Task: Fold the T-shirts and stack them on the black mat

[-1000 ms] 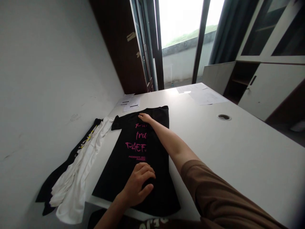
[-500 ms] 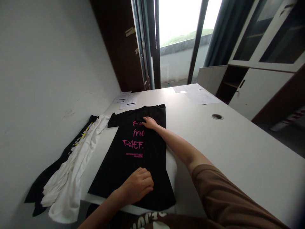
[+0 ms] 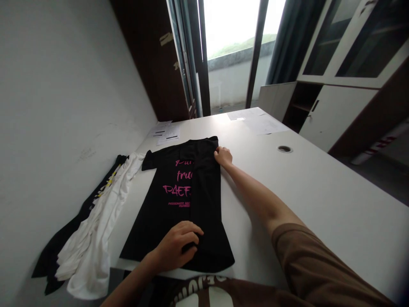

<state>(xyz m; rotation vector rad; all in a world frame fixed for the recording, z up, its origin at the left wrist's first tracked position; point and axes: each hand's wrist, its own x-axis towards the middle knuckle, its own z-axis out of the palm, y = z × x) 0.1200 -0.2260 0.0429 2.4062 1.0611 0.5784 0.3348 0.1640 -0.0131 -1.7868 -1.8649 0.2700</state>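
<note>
A black T-shirt [image 3: 172, 221] with pink lettering lies on the white table, its right side folded inward over part of the print. My right hand [image 3: 223, 156] is at the shirt's right edge near the top, its fingers closed on the folded fabric. Over the lower part of the shirt rests my left hand [image 3: 179, 246], fingers loosely bent and apart, holding nothing. The short sleeve on the left side sticks out flat.
Along the wall on the left lie folded white garments [image 3: 102, 238] and black garments [image 3: 64, 234]. Paper sheets [image 3: 169, 134] lie at the far left of the table [image 3: 287, 192], and more sheets [image 3: 262, 123] at the far right. A round cable hole [image 3: 285, 149] is on the right.
My right hand has moved right, from the print to the shirt's right edge. My left hand has shifted slightly left and its fingers have loosened. The camera view has shifted a little.
</note>
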